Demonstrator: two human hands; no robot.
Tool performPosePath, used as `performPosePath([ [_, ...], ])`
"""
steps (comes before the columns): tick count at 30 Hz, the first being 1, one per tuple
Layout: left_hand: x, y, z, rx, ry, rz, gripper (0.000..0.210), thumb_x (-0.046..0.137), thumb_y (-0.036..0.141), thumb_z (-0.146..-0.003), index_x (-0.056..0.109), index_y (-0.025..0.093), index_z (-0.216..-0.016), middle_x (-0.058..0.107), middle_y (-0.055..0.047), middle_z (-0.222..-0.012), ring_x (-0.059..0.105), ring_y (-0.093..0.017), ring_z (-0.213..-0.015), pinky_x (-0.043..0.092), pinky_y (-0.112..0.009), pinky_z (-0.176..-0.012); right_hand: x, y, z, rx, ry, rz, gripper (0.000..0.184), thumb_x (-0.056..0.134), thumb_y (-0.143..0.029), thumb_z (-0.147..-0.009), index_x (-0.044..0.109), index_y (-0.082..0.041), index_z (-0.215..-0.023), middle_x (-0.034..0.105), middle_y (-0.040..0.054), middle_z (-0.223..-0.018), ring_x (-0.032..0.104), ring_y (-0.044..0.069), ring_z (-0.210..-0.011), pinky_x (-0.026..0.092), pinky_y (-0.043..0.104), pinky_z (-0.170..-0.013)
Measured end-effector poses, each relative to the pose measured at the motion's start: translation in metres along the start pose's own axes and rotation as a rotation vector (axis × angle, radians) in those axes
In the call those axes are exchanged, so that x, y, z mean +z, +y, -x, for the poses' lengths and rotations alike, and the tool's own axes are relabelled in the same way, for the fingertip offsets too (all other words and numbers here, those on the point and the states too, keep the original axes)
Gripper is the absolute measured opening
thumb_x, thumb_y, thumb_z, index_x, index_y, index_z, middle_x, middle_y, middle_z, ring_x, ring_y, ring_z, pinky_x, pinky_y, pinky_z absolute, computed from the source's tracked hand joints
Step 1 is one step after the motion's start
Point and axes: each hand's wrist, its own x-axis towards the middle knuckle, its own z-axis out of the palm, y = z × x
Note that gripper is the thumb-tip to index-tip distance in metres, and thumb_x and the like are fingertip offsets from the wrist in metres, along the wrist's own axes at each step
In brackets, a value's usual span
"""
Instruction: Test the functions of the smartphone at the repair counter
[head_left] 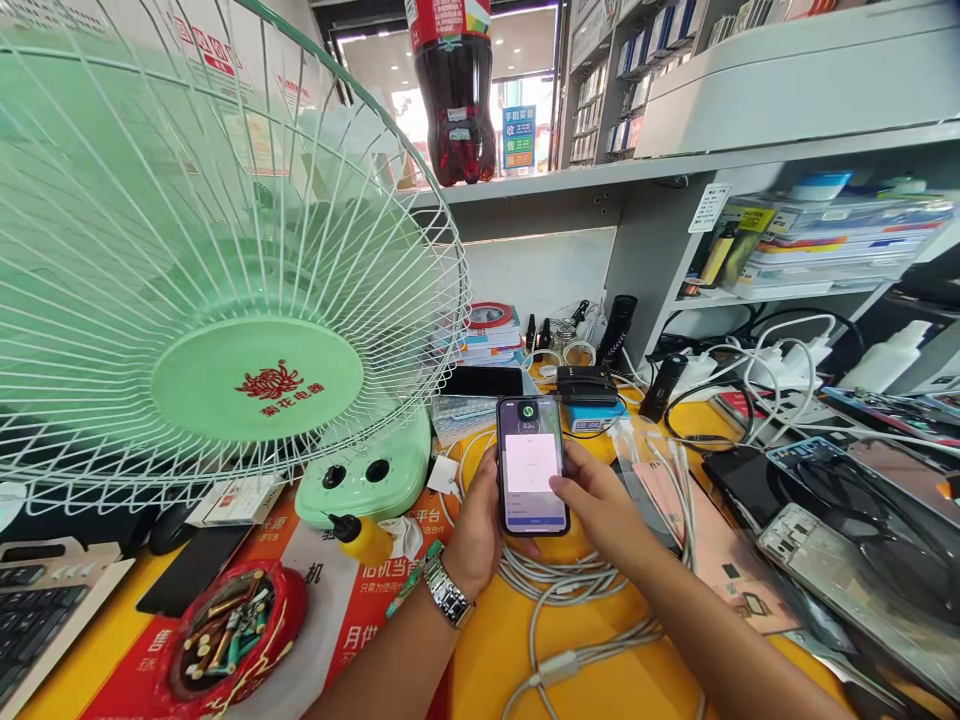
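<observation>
A smartphone (529,510) is upright over the yellow table mat, its lit screen showing a white pop-up box above a purple bar. My left hand (480,535), with a metal watch (448,592) on the wrist, wraps the phone's left edge and lower back. On the opposite side my right hand (604,505) closes round the phone's right edge, its thumb over the screen at the pop-up. The fingers behind the phone are mostly hidden. Coiled grey cables (559,585) lie under and in front of the phone.
A large green fan (259,380) fills the left. Nearby are a red ashtray (289,610) of butts, a yellow bottle (367,540) and a keyboard (52,610). Phone parts (810,550) and white cables (802,350) cover the right. A cola bottle (457,110) stands on the shelf.
</observation>
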Motion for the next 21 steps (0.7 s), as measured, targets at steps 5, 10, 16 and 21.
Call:
performPosePath([
  [5,-0.0005,-0.0014,-0.0009,0.006,-0.002,-0.009,0.046,0.031,0.044,-0.096,0.041,0.023,-0.136,0.058,-0.008,-0.116,0.06,-0.021,-0.085,0.056,-0.029,-0.059,-0.0009,0.0003,-0.0001,-0.002,-0.016,0.001,0.038,0.053,-0.02,-0.078,0.054,-0.021,-0.116,0.065,0.0055,-0.111,0.06,0.022,-0.103,0.047,0.036,-0.087],
  [10,-0.0015,-0.0022,-0.0016,0.001,0.006,-0.001,0.047,0.033,0.046,-0.094,0.042,0.024,-0.135,0.059,-0.009,-0.114,0.061,-0.021,-0.083,0.056,-0.03,-0.058,-0.001,0.0008,0.0006,0.013,-0.011,0.039,0.04,0.053,-0.022,-0.078,0.054,-0.021,-0.117,0.065,0.0058,-0.112,0.061,0.023,-0.101,0.049,0.035,-0.084],
  [16,-0.0021,-0.0023,-0.0007,0.012,-0.017,-0.002,0.045,0.034,0.044,-0.094,0.043,0.025,-0.134,0.058,-0.008,-0.116,0.061,-0.02,-0.081,0.056,-0.029,-0.058,-0.0019,0.0001,0.0011,0.003,-0.008,0.1,0.038,0.052,-0.021,-0.079,0.054,-0.02,-0.117,0.066,0.0059,-0.11,0.061,0.022,-0.099,0.048,0.035,-0.083],
  [21,-0.0014,-0.0023,-0.0005,0.012,-0.01,0.002,0.045,0.034,0.044,-0.094,0.042,0.024,-0.134,0.058,-0.008,-0.115,0.061,-0.02,-0.081,0.056,-0.03,-0.057,-0.0027,0.0006,0.0003,-0.013,-0.007,0.1,0.038,0.052,-0.021,-0.079,0.054,-0.02,-0.117,0.066,0.0059,-0.109,0.061,0.022,-0.096,0.048,0.036,-0.083],
])
